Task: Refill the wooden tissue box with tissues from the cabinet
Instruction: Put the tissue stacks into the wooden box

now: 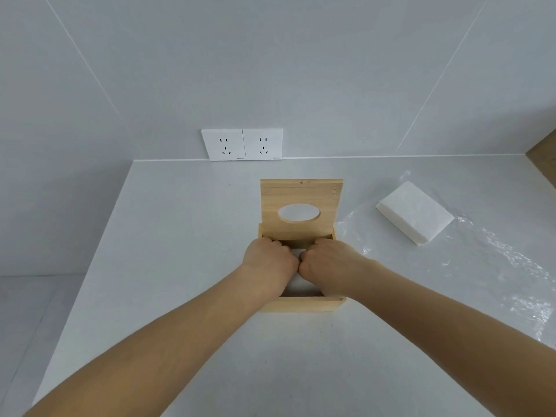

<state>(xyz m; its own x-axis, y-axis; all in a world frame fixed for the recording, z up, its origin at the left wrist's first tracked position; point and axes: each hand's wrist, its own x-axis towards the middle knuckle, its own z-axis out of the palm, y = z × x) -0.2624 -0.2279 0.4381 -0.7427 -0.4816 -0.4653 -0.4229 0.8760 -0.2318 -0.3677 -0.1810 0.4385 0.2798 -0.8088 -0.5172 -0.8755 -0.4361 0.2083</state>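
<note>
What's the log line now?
box: lid up; left hand, right hand: in box, over tissues; stack: on wrap

A home kitchen or utility corner: white countertop [180, 236], grey tiled wall [270, 70], twin wall sockets [242, 144]

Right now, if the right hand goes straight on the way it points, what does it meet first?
Probably the tissues in the box: the right hand points down into it. Beyond stands the raised lid; depth is unclear.
</note>
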